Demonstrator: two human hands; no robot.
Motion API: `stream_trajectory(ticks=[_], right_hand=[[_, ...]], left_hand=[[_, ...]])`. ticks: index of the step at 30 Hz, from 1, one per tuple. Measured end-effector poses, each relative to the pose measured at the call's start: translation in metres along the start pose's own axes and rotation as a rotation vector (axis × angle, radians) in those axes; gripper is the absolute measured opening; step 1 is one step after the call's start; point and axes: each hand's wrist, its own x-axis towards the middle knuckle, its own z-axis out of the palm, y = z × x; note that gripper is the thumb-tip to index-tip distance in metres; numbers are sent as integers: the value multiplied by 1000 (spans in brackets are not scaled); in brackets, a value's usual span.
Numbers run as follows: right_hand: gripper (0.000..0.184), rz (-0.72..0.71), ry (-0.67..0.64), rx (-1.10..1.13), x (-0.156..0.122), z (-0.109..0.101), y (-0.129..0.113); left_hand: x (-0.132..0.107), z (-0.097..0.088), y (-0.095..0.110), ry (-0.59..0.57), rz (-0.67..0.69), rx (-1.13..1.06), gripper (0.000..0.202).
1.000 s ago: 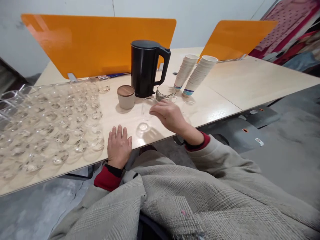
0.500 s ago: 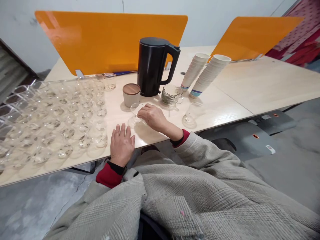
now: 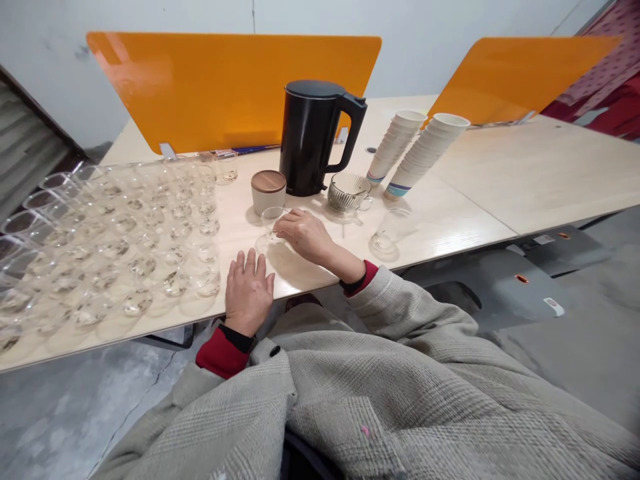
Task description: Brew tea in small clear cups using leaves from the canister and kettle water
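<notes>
My left hand (image 3: pixel 249 293) lies flat at the table's front edge, fingers stretched and slightly spread, holding nothing. My right hand (image 3: pixel 307 235) is closed at the right side of a clear cup (image 3: pixel 267 233) standing on the table; its fingers hide part of the rim and wall. Just behind that cup sits a pale canister (image 3: pixel 269 198) with a wooden lid. A ribbed glass mug (image 3: pixel 349 195) with dark bits in it stands beyond my right hand. Another clear cup (image 3: pixel 387 235) is to the right of my right wrist.
Rows of clear cups (image 3: pixel 143 267) with dark bits in their bottoms cover the table's left side. A black electric kettle (image 3: pixel 306 143) stands behind the canister. Two leaning stacks of paper cups (image 3: pixel 425 157) are to its right. Orange dividers (image 3: pixel 230 93) line the back; grey chairs (image 3: pixel 505 287) stand at the right.
The whole view has shifted slightly, so things sit a little lower and further right. Both hands keep nearly the same places against the table and the cup.
</notes>
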Motion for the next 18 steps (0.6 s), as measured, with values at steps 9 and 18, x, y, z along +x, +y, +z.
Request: stream_trajectory(ticks=[9, 18], right_hand=[[46, 106, 336, 104, 6, -19, 34], [90, 363, -101, 101, 107, -21, 42]], left_hand=[[0, 3, 0, 23, 7, -13, 50], [0, 6, -2, 36, 1, -64, 50]])
